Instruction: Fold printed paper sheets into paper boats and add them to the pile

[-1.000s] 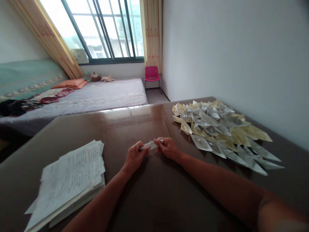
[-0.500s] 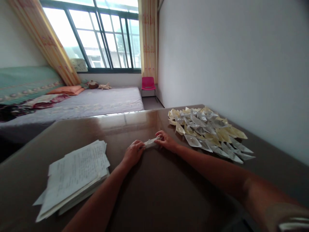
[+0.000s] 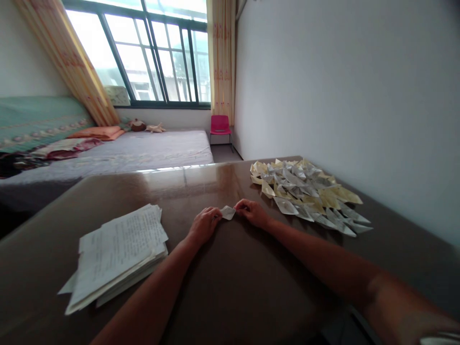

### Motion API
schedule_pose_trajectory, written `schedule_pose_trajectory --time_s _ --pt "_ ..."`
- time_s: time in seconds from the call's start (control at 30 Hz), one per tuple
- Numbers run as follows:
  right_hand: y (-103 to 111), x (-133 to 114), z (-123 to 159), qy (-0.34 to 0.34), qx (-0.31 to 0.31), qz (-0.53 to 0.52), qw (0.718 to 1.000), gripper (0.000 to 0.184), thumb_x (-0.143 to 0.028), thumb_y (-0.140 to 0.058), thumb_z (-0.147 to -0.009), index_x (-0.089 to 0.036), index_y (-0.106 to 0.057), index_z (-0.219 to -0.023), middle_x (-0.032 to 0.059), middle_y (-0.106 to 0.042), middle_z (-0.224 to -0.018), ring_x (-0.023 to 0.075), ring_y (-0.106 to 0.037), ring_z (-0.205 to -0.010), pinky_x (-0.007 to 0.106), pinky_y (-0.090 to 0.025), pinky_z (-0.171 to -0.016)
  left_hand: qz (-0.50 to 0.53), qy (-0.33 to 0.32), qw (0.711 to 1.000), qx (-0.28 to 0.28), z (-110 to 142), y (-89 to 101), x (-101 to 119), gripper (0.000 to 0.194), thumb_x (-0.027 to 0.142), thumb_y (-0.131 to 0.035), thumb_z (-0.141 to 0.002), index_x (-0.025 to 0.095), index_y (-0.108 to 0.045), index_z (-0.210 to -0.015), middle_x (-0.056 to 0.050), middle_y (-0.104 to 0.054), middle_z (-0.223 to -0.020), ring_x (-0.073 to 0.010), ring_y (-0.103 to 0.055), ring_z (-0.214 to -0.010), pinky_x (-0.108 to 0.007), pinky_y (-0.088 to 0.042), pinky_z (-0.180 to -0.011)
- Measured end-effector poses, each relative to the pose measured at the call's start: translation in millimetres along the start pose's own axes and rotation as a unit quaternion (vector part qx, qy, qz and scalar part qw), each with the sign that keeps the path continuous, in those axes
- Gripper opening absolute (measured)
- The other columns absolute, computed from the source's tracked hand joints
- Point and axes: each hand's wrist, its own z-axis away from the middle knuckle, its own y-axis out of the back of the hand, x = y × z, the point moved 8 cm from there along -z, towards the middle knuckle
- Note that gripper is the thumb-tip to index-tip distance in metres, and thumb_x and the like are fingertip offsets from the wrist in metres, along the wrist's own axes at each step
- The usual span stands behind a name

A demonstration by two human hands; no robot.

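Observation:
A small folded piece of paper point(image 3: 228, 212), pale and roughly diamond-shaped, is held just above or on the brown table between my two hands. My left hand point(image 3: 207, 222) pinches its left corner, fingers closed. At the opposite corner, the fingertips of my right hand point(image 3: 251, 211) are pinched on it too. Right of my hands lies a cluster of folded paper boats point(image 3: 302, 184), white and yellowish, packed close together. To the left of my left forearm rests a stack of handwritten paper sheets point(image 3: 120, 244), its edges uneven.
The glossy brown table point(image 3: 223, 287) runs out toward a bed point(image 3: 172, 146) beyond its far edge. A pink chair point(image 3: 220, 124) stands by the curtain point(image 3: 223, 62) under the window's right side. A white wall point(image 3: 341, 96) borders the table on the right.
The paper between my hands has gone from a narrow strip shape to a wider, flatter diamond. Both hands have shifted slightly to the right. The view has moved a little.

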Motion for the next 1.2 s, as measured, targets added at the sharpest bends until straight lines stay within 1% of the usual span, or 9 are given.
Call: schedule_pose_trajectory --time_s 0.23,0.33,0.53,0.63,0.8,0.9,0.97,1.03,1.2 --pt "-8.6 -12.7 -15.2 0.080 0.015 0.166 0.983 0.019 -0.028 -0.072 -0.073 -0.022 -0.070 -0.091 0.0068 -0.063 -0.111 0.0217 -0.053 -0.107 0.037 -0.039 -0.097 -0.005 0.002 1.000 0.000 0.4 -0.8 2.1 0.016 0.022 -0.049 -0.085 0.022 -0.065 -0.084 -0.005 -0.067 -0.091 -0.0200 -0.060 -0.089 -0.031 -0.046 -0.083" --pt "-15.4 -10.5 -22.4 0.076 0.012 0.183 0.980 0.025 -0.025 -0.074 -0.070 -0.022 -0.068 -0.095 0.0064 -0.063 -0.111 0.0225 -0.053 -0.105 0.039 -0.040 -0.095 -0.007 0.005 1.000 -0.003 0.1 -0.4 2.4 0.016 0.021 -0.049 -0.084 0.021 -0.065 -0.083 -0.005 -0.067 -0.092 -0.0196 -0.061 -0.089 -0.030 -0.046 -0.083" --pt "-20.5 -18.8 -23.7 0.110 -0.026 0.200 0.973 0.007 -0.019 -0.069 -0.076 -0.024 -0.071 -0.080 0.0022 -0.066 -0.110 0.0202 -0.054 -0.102 0.035 -0.041 -0.093 -0.012 0.054 0.998 0.002 -1.4 0.0 -11.0 0.021 0.029 -0.045 -0.089 0.021 -0.064 -0.093 -0.005 -0.069 -0.086 -0.0195 -0.064 -0.081 -0.029 -0.047 -0.075" --pt "-23.0 -24.4 -21.3 0.130 -0.048 0.209 0.968 0.009 -0.021 -0.065 -0.081 -0.026 -0.072 -0.079 0.0004 -0.068 -0.108 0.0192 -0.055 -0.102 0.034 -0.040 -0.094 -0.017 0.066 0.998 -0.004 -2.5 -2.0 -15.7 0.023 0.034 -0.043 -0.091 0.022 -0.062 -0.096 -0.003 -0.070 -0.083 -0.0193 -0.065 -0.079 -0.028 -0.047 -0.071" --pt "-34.9 -26.3 -21.2 0.124 -0.053 0.236 0.962 0.014 -0.020 -0.060 -0.085 -0.024 -0.073 -0.088 -0.0001 -0.070 -0.109 0.0163 -0.059 -0.100 0.028 -0.044 -0.089 -0.041 0.055 0.998 -0.012 -2.8 -6.1 -10.5 0.023 0.033 -0.043 -0.090 0.023 -0.063 -0.097 -0.005 -0.069 -0.088 -0.0215 -0.064 -0.083 -0.031 -0.047 -0.073" --pt "-34.5 -27.5 -23.0 0.106 -0.048 0.259 0.959 0.011 -0.018 -0.064 -0.081 -0.022 -0.074 -0.086 0.0008 -0.072 -0.103 0.0167 -0.062 -0.094 0.028 -0.045 -0.087 -0.051 0.044 0.998 -0.011 -2.0 -7.5 -5.5 0.029 0.032 -0.044 -0.089 0.025 -0.059 -0.113 -0.005 -0.067 -0.099 -0.0211 -0.063 -0.087 -0.033 -0.047 -0.078" --pt "-19.0 -29.5 -23.4 0.092 -0.035 0.273 0.957 0.009 -0.019 -0.066 -0.080 -0.022 -0.074 -0.082 0.0010 -0.074 -0.094 0.0173 -0.063 -0.088 0.028 -0.046 -0.085 -0.042 0.042 0.998 0.001 -1.6 -6.8 -5.6 0.041 0.034 -0.045 -0.089 0.027 -0.047 -0.129 -0.005 -0.063 -0.114 -0.0183 -0.063 -0.085 -0.032 -0.049 -0.079" --pt "15.0 -31.7 -22.6 0.075 -0.002 0.285 0.956 0.012 -0.021 -0.063 -0.083 -0.022 -0.074 -0.083 0.0018 -0.073 -0.091 0.0176 -0.062 -0.088 0.030 -0.046 -0.086 -0.034 0.049 0.998 0.018 -1.5 -5.5 -9.8 0.049 0.036 -0.044 -0.090 0.027 -0.038 -0.137 -0.006 -0.058 -0.123 -0.0161 -0.064 -0.080 -0.031 -0.050 -0.076" --pt "150.2 -33.2 -11.0 0.011 0.118 0.307 0.944 0.022 -0.026 -0.052 -0.090 -0.019 -0.073 -0.093 0.0065 -0.072 -0.097 0.0192 -0.063 -0.091 0.031 -0.047 -0.086 -0.054 0.043 0.997 0.024 -2.5 -7.3 -20.8 0.043 0.038 -0.041 -0.091 0.023 -0.044 -0.131 -0.006 -0.059 -0.116 -0.0158 -0.065 -0.076 -0.032 -0.052 -0.076"
